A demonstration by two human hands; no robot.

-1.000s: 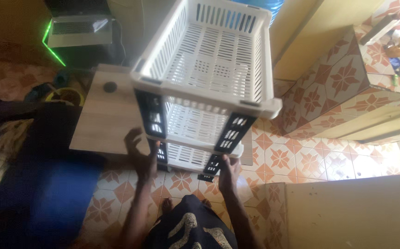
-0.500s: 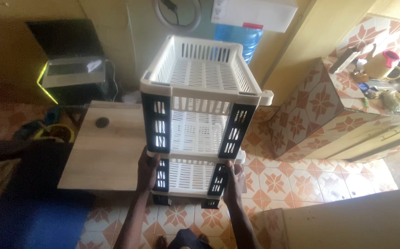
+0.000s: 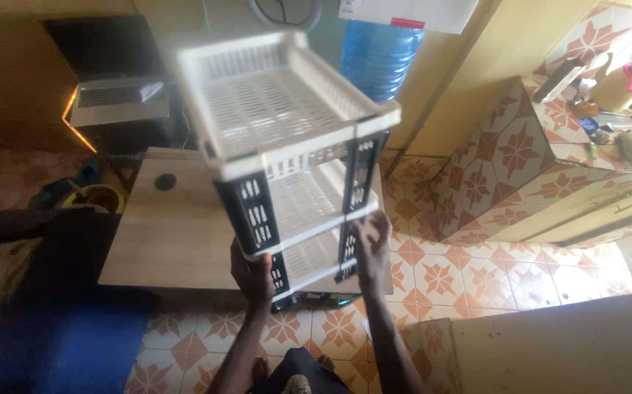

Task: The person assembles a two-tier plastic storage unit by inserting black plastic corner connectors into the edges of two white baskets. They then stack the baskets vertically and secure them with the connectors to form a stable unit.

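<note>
Left hand (image 3: 254, 273) has its grip closed on the lower left black corner post of the tiered rack (image 3: 290, 146); right hand (image 3: 371, 248) has its grip clamped on the lower right post, fingers wrapped around the edge. Rack is held in the air above the wooden worktop (image 3: 173, 233), at frame centre. Long axis runs bottom to top, tilted: the top tray leans toward 11 o'clock, the base sits at 6 o'clock by the hands.

Rack: three white slotted plastic trays stacked, joined by black perforated corner posts. All trays bare.

Surroundings, left to right: dark blue fabric (image 3: 46, 350) at 8 o'clock; open laptop (image 3: 115, 98) at 10 o'clock; blue water bottle (image 3: 381, 55) at 12 o'clock, partly hidden behind the rack; tiled counter (image 3: 520, 160) at 2 o'clock carrying a mug (image 3: 618, 87). Patterned floor tiles (image 3: 440, 281) lie below.
</note>
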